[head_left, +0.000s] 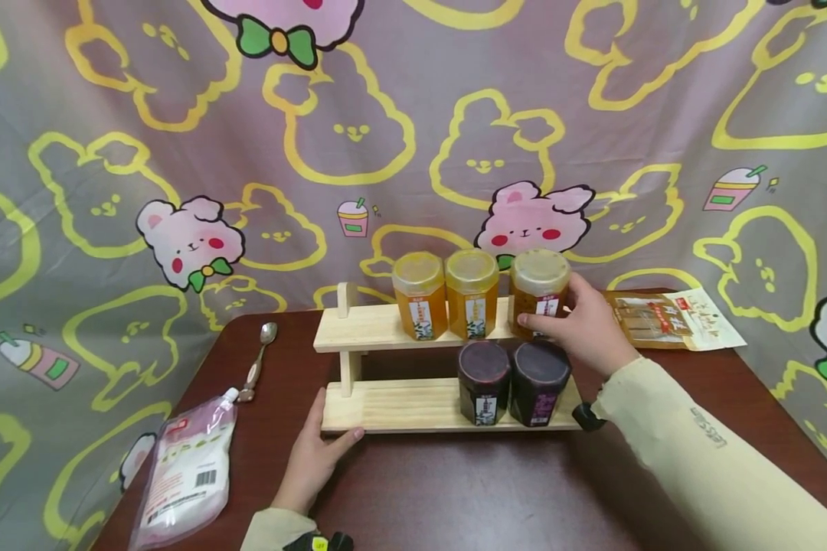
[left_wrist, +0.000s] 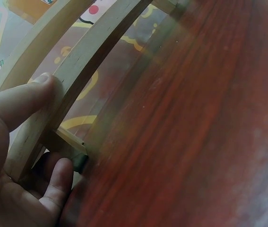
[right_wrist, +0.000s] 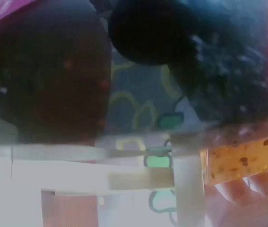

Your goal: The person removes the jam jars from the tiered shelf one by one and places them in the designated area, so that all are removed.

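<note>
A two-tier wooden rack (head_left: 393, 402) stands on the table. My left hand (head_left: 320, 451) grips the left end of its lower board; in the left wrist view the thumb lies on the wood (left_wrist: 82, 71) with fingers curled beneath. At the upper tier's right end, my right hand (head_left: 589, 325) holds a honey-coloured jar (head_left: 539, 272) with a pale lid, thumb across its label. Dark specks show in that jar (right_wrist: 247, 161) in the right wrist view. Left of it stand two yellow-orange jars (head_left: 420, 298). Two dark purple jars (head_left: 484, 386) sit on the lower tier, towards the right.
On the left of the table (head_left: 448, 490) lie a clear-and-pink spouted pouch (head_left: 193, 474) and a metal spoon (head_left: 256, 363) with a decorated handle. Behind my right hand is a flat brown-and-white packet (head_left: 668, 320). A patterned curtain (head_left: 413, 99) hangs close behind the rack.
</note>
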Demonstrator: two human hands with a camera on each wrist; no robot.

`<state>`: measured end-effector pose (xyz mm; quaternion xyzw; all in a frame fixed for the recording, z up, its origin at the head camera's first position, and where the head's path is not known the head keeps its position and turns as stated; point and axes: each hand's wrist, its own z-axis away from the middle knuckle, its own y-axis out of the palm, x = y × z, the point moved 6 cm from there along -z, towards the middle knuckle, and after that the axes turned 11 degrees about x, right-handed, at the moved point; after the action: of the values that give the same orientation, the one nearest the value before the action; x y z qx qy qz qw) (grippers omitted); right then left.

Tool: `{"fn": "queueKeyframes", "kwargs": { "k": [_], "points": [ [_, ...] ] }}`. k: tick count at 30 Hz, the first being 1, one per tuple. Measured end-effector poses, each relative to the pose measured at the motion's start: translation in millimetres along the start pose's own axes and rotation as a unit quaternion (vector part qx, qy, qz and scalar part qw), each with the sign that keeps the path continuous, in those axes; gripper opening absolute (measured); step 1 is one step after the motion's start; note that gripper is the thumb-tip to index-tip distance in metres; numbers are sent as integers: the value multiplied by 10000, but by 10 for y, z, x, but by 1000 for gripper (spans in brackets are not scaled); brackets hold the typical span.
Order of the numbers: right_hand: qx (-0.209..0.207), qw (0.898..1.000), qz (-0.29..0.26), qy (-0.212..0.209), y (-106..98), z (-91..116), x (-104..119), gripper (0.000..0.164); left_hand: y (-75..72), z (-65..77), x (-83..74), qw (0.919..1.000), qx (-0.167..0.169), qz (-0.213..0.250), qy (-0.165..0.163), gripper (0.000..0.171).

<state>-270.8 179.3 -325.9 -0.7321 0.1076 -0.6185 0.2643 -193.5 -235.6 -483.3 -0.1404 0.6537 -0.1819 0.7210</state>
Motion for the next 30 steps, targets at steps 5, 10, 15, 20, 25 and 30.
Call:
{"fn": "queueKeyframes", "kwargs": {
  "k": [5,10,15,20,25,30],
  "points": [
    [-77,9999,-52,-92,-48,51,4,81,3,3,-10,9999,-48,52,134,108],
    [-121,9997,-43,-192,-111,118,16,81,4,9,-15,9998,-56,46,199,107],
    [-199,9997,115,-58,-168,194,-6,83,-3,19,-15,10000,0,-13,95,108],
    [-327,9991,258,-55,-219,274,-17,80,-6,14,-19,9999,18,-10,99,107],
    [-463,9983,285,-209,-293,348,6,78,-9,15,-31,9999,-23,-33,120,107],
    [-539,9981,233,-169,-373,420,-23,79,-6,19,-26,10000,-9,-62,44,108]
  ]
}}
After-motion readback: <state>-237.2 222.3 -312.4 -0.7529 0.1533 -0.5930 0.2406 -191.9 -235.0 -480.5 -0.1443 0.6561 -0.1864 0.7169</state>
